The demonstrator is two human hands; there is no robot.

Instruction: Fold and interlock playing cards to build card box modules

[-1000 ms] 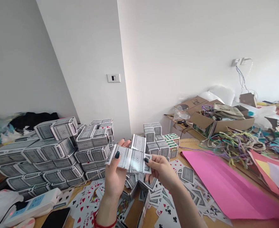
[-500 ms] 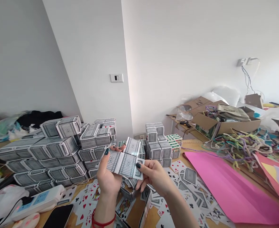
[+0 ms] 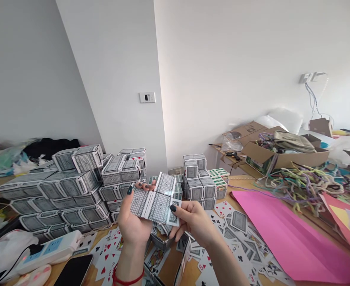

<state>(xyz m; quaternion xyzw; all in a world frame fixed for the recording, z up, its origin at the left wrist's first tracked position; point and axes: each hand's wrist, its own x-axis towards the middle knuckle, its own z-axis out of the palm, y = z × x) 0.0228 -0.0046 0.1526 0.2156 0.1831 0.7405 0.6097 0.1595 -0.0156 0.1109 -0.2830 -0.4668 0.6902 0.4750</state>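
My left hand [image 3: 135,228] holds a group of joined playing cards [image 3: 160,207] from the left, thumb over the near side and fingers behind. The cards show grey patterned backs and form panels at angles. My right hand [image 3: 194,220] pinches a playing card [image 3: 174,214] at the right edge of this piece, its thumb on the face towards me. Whether that card is attached to the piece, I cannot tell. Below the hands stands an open box [image 3: 181,260] built of cards, with loose cards inside.
Stacked blocks of folded cards [image 3: 64,198] rise at left, with a smaller stack [image 3: 197,182] behind the hands. Loose cards [image 3: 240,238] cover the table at right, beside pink paper [image 3: 282,234]. A power strip [image 3: 50,250] and phone [image 3: 74,270] lie at lower left.
My left hand has shifted slightly left, its thumb now nearer the left edge of the joined cards. The right hand keeps its pinch; the view has turned slightly.
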